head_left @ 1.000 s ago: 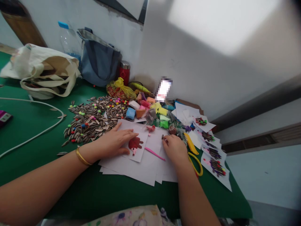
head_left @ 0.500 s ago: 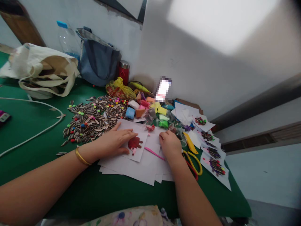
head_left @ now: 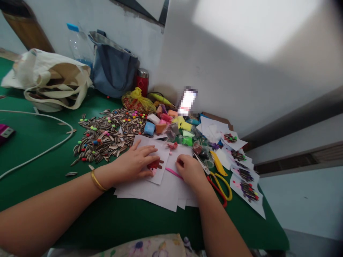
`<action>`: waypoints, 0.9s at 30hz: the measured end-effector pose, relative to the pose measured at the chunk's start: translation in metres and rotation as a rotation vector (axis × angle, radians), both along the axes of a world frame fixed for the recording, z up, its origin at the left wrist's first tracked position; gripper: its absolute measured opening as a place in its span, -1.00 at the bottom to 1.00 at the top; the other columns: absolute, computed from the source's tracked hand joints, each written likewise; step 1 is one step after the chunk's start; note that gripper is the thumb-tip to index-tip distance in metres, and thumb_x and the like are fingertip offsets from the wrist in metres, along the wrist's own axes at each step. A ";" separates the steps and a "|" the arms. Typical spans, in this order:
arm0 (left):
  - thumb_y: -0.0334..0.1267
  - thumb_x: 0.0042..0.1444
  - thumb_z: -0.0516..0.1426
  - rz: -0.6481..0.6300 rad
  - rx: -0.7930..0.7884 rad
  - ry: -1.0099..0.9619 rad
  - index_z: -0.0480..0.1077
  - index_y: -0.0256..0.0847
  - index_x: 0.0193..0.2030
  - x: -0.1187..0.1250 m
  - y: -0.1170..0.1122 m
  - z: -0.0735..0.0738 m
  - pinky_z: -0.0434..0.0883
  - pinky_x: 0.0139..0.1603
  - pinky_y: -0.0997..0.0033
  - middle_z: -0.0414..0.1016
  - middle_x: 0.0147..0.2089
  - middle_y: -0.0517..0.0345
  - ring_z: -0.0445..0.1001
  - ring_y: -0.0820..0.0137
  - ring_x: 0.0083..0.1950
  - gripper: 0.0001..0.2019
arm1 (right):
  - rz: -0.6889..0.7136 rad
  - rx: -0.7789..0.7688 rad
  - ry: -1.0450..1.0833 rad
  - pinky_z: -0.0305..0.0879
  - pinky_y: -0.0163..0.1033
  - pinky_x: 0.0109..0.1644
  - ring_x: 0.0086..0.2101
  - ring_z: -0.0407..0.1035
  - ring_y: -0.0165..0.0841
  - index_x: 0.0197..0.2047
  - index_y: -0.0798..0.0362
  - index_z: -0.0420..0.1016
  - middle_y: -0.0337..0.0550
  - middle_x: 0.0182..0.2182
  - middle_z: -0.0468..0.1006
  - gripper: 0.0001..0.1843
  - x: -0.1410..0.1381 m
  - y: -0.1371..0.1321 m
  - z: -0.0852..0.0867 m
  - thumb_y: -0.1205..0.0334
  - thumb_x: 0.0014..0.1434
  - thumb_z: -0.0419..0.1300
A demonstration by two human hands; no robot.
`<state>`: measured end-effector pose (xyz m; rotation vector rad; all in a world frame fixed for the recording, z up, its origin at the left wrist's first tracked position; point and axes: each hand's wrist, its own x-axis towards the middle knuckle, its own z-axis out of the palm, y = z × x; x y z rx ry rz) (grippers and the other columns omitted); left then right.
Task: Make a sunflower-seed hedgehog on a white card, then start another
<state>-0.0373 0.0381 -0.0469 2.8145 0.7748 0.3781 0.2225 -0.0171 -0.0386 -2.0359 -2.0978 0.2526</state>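
My left hand lies with its fingers spread on a white card. Its fingertips partly cover a brown-red clay animal with a pink face and short brown legs. To the right, my right hand rests over the paper sheets, thumb and fingers curled together. Whatever they may hold is too small to make out. A thin pink stick-like tool runs from beside the card to under that hand. Near the card's upper right edge are a small lump of red clay and a tiny pink ball.
Scissors and a yellow cutter-like tool lie right of my right hand. Striped sunflower seeds with coloured beads spread at left. Behind are clay packets and a phone; decorated cards line the right edge.
My left hand has shifted right, its fingers now covering more of the clay animal. My right hand has moved left and slightly down, uncovering the scissors' blades.
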 end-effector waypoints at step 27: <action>0.31 0.18 0.02 -0.077 0.044 0.030 0.30 -0.12 0.30 0.006 -0.006 -0.005 -0.26 0.46 -0.13 0.37 0.30 -0.15 0.30 0.09 0.34 -0.29 | 0.250 0.288 0.210 0.25 -0.07 0.08 -0.05 0.40 -0.18 -0.05 0.02 0.52 -0.07 -0.11 0.59 -0.74 -0.011 -0.002 -0.005 0.42 0.27 0.10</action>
